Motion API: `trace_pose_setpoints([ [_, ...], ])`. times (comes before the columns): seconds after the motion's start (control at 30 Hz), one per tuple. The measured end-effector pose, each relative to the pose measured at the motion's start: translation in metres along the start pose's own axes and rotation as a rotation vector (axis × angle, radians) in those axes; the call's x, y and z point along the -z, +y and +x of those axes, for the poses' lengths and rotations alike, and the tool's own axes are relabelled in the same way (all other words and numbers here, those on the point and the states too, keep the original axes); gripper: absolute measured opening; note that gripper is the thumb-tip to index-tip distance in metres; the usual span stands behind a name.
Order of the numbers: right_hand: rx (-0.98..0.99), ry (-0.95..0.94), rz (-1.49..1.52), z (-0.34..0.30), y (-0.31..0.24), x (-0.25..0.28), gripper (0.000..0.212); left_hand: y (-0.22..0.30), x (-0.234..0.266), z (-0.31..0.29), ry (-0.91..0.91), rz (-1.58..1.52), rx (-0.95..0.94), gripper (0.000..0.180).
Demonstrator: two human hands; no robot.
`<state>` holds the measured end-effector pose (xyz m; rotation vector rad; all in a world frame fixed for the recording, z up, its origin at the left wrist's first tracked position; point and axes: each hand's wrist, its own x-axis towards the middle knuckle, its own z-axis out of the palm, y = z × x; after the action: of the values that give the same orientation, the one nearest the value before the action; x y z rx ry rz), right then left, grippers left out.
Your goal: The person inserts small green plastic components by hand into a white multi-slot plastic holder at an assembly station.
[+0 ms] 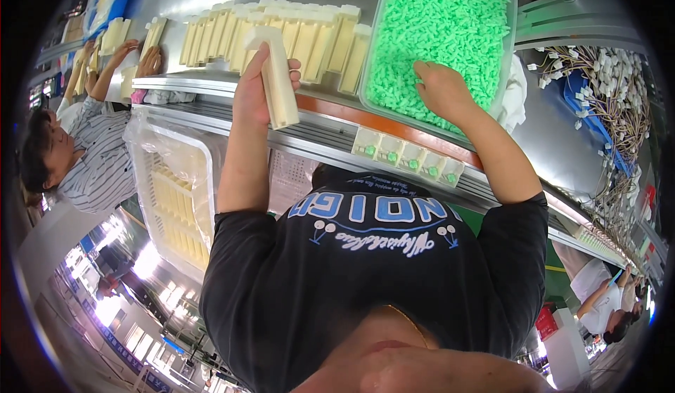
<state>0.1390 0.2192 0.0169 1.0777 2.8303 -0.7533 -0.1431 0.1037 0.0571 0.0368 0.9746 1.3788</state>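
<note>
My left hand (pixel 254 92) is wrapped round a long cream plastic housing (pixel 280 89), holding it tilted above the table's front edge. To the right stands a clear plastic bin (pixel 363 85) heaped with small bright green plastic pieces (pixel 439 24). My right hand (pixel 444 92) dips into the near part of this heap. Its fingers are bent together, and whatever lies between the fingertips cannot be made out. Behind my left hand, several similar cream housings (pixel 281 31) lie side by side in a row.
White holders with green pieces in them (pixel 404 155) line the front rail. At lower left, a white crate (pixel 151 182) contains cream parts. Bundled wires with white connectors (pixel 612 91) lie at right. A co-worker in a striped shirt (pixel 105 157) handles cream parts at left.
</note>
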Motion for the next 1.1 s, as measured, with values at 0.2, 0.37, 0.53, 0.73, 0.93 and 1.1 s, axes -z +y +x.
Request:
trace_pose_setpoints([
  [0.2,-0.031,-0.076,-0.018,0.001,0.001,0.012,0.016,-0.015,-0.013,-0.004,-0.213,-0.25,0.011,0.03],
  [0.37,-0.052,-0.027,-0.004,-0.001,0.011,0.007,0.01,-0.04,-0.041,-0.013,-0.3,-0.309,0.113,0.025],
  [0.53,0.005,0.15,-0.132,-0.006,0.001,-0.008,0.016,-0.06,-0.061,-0.02,-0.364,-0.21,0.203,0.021],
  [0.73,-0.008,0.138,-0.176,-0.001,-0.009,-0.009,0.018,-0.07,-0.073,-0.026,-0.4,-0.125,0.19,0.025],
  [0.93,-0.045,0.166,0.039,-0.001,0.007,-0.012,0.018,-0.074,-0.072,-0.029,-0.422,-0.002,0.096,0.026],
  [1.1,-0.116,0.197,0.312,-0.004,0.018,0.001,0.019,-0.077,-0.074,-0.037,-0.404,0.052,0.026,0.024],
])
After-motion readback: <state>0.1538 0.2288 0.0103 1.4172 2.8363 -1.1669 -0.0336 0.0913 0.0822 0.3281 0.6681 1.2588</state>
